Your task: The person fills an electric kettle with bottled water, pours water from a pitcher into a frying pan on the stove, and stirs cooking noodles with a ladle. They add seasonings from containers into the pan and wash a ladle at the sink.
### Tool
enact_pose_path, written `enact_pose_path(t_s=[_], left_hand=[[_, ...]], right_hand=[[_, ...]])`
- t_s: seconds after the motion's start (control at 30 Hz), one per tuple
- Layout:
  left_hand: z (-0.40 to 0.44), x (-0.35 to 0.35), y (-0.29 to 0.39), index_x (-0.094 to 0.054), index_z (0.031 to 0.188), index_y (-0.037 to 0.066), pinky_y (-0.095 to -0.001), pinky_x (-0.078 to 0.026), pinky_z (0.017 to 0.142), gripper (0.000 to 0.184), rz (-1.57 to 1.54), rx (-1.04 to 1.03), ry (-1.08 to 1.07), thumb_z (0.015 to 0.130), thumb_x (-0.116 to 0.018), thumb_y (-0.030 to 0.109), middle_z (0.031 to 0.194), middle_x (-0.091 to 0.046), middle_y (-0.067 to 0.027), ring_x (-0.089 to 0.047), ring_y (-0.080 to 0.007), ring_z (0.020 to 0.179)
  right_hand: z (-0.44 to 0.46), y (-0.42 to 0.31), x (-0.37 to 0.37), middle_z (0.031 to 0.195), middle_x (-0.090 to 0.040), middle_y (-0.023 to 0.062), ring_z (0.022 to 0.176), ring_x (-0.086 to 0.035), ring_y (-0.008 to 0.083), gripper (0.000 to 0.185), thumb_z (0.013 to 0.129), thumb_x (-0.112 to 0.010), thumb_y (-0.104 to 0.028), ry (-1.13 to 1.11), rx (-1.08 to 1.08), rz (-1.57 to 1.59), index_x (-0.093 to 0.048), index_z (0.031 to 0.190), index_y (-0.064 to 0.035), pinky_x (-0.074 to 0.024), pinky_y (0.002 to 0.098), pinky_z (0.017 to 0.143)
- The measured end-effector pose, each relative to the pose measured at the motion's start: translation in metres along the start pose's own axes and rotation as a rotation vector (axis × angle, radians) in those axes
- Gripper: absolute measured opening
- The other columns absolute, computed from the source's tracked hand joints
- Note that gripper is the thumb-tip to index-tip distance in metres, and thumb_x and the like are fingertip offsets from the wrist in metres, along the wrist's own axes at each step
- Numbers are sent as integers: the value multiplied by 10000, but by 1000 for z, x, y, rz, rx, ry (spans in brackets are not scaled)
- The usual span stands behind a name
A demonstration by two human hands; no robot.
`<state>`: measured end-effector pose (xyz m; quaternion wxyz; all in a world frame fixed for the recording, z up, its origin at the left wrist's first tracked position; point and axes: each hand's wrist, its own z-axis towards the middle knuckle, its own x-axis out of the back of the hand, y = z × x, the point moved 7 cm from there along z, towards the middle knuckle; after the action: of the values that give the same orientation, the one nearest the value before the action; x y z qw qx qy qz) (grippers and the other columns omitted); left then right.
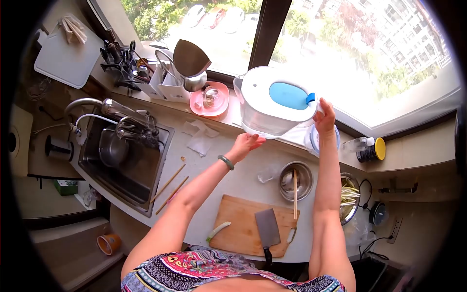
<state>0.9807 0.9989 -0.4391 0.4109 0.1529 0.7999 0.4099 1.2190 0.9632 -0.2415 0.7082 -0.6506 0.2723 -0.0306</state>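
A water filter pitcher [250, 117] with a white lid and a blue oval panel is held up at the windowsill. My right hand [325, 117] is closed around its handle at the right end. Under the base, my left hand [247, 145] supports it, palm up, with some fingertips hidden beneath. A green bangle [226, 162] circles my left wrist. On the counter below lie a wooden cutting board [238, 214], a cleaver [267, 228] and a piece of scallion [218, 231]. One chopstick [295, 187] rests across a metal bowl [302, 178].
The sink [146, 180] with its faucet [121, 108] is at left. Along the sill stand a pink bowl [224, 104], a knife holder [114, 63] and a jar with a yellow lid [379, 148]. Two chopsticks [169, 182] lie beside the sink; cut vegetables [349, 193] fill a dish at right.
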Motion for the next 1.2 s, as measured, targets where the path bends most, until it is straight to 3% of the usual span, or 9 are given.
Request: enact_pose_path(t_s=[0.2, 0.27, 0.4, 0.47, 0.67, 0.83, 0.93, 1.07, 1.2], left_hand=[[2, 1, 1, -570, 1130, -108, -267, -538, 841, 572, 37, 89, 47, 922, -600, 424, 1074, -671, -165, -656, -193, 989], [2, -1, 1, -543, 1153, -119, -262, -537, 839, 598, 20, 65, 73, 922, -594, 430, 1090, -664, -170, -654, -193, 991], [-5, -8, 5, -527, 1132, -135, -252, -544, 846, 523, -65, 77, 76, 958, -573, 356, 1069, -664, -188, -652, -196, 994], [-3, -5, 2, -529, 1127, -124, -244, -544, 848, 507, -76, 105, 92, 955, -577, 350, 1077, -658, -201, -653, -189, 979], [-32, -18, 7, -550, 1101, -62, -232, -553, 765, 383, -59, 102, 122, 956, -600, 289, 1055, -665, -150, -661, -173, 924], [-122, -58, -8, -596, 1101, 78, -165, -485, 582, 268, 201, 100, 150, 914, -669, 256, 901, -644, -8, -624, -64, 759], [-184, -91, -43, -587, 985, 75, -161, -429, 532, 166, 264, 24, 120, 931, -647, 221, 821, -591, 8, -531, -41, 645], [-271, -169, -117, -586, 882, 92, -172, -339, 514, 164, 286, 18, -94, 979, -571, 224, 747, -529, 34, -434, -30, 596], [-351, -257, -218, -572, 843, 108, -174, -295, 507, 192, 239, 161, -340, 989, -555, 232, 699, -482, 51, -389, -20, 590]], right_hand=[[25, 8, 14, 465, -452, -18, 391, -401, 86, 349, 901, -556, -300, -97, 23, -44, -587, 614, -105, -287, 233, 402], [21, 2, 18, 537, -537, 16, 465, -474, 101, 362, 903, -576, -344, 48, 3, -205, -642, 674, -72, -344, 235, 461], [-9, -45, 16, 804, -681, 94, 747, -636, 187, 441, 910, -597, -442, 339, 257, -867, -704, 895, -15, -487, 303, 711], [-56, -81, 1, 878, -702, 106, 813, -669, 222, 404, 919, -602, -420, 445, 443, -939, -694, 963, -29, -506, 324, 764], [-293, -83, 6, 855, -682, 63, 728, -638, 144, 102, 907, -623, -118, 593, 353, -1014, -695, 935, -52, -505, 271, 653], [-503, -3, 36, 861, -667, 94, 728, -649, 190, 144, 932, -572, -109, 776, -11, -999, -661, 920, 3, -523, 282, 645], [-629, 43, 33, 842, -659, 115, 709, -644, 215, 147, 925, -573, -113, 875, -171, -989, -657, 907, 5, -517, 305, 631], [-760, 74, 9, 825, -647, 131, 736, -649, 278, 78, 875, -622, -72, 1012, -102, -965, -666, 874, -8, -510, 346, 637], [-885, 59, -7, 832, -638, 140, 766, -638, 319, 51, 854, -640, -53, 1262, -34, -1012, -644, 848, -3, -515, 380, 663]])
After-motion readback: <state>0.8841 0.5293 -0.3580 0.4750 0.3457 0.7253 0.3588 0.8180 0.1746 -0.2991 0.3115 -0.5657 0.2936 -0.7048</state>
